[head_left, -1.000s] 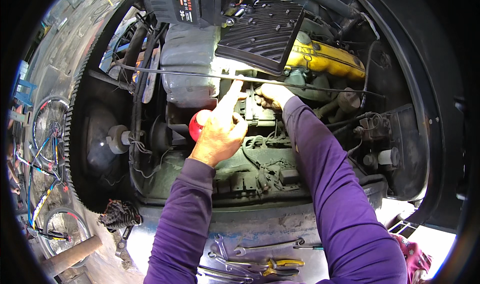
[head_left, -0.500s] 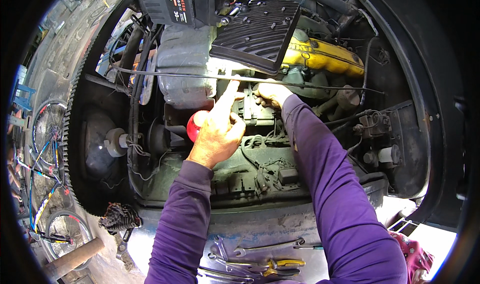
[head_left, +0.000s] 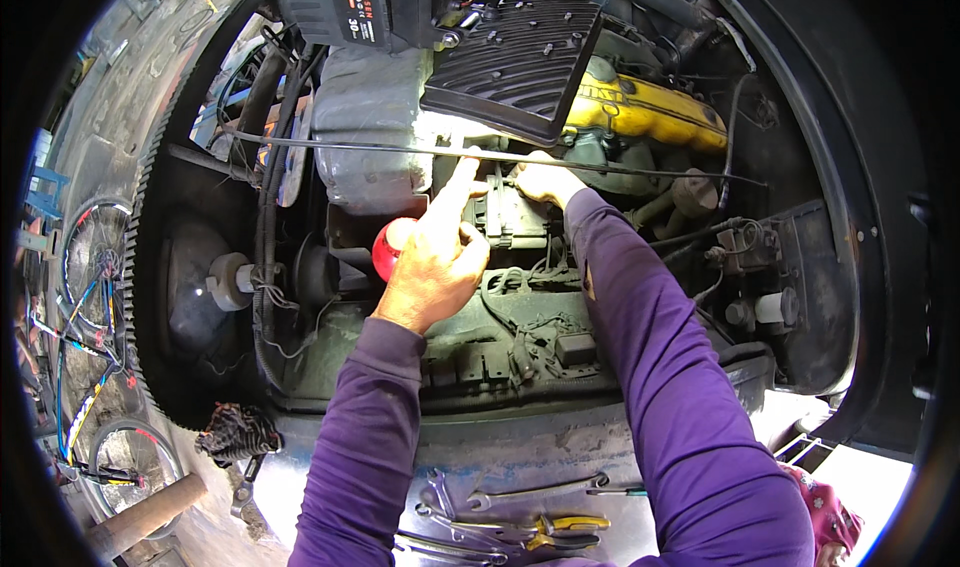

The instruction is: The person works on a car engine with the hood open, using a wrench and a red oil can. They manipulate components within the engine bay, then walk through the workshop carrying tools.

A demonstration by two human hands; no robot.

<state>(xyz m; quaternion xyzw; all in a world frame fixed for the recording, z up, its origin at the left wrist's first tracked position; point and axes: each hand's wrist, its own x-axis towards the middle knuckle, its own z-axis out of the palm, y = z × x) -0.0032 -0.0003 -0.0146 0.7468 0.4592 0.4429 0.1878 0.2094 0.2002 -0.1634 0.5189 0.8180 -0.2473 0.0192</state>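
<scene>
My left hand (head_left: 437,260) reaches into the engine bay, index finger stretched forward to a thin rod and thumb apart. Its fingertips lie beside a grey metal engine part with ribbed housing, resembling an alternator (head_left: 520,225). At that part's far right edge is my right hand (head_left: 547,180), its fingers curled in and mostly hidden; what they grip cannot be made out. The thin dark rod (head_left: 370,150) crosses the bay just above both hands' fingertips. A red rounded object (head_left: 385,251) sits left of my left hand.
Beyond the hands are a black finned cover (head_left: 510,62), a boxy black battery pack (head_left: 340,7) and a yellow engine cover (head_left: 650,114). On the near metal ledge lie several wrenches (head_left: 540,491) and yellow-handled pliers (head_left: 575,523). A dark rag (head_left: 238,434) lies at the left.
My right hand has turned slightly over the grey part, and its curled fingers show less now. My left hand stays almost in place.
</scene>
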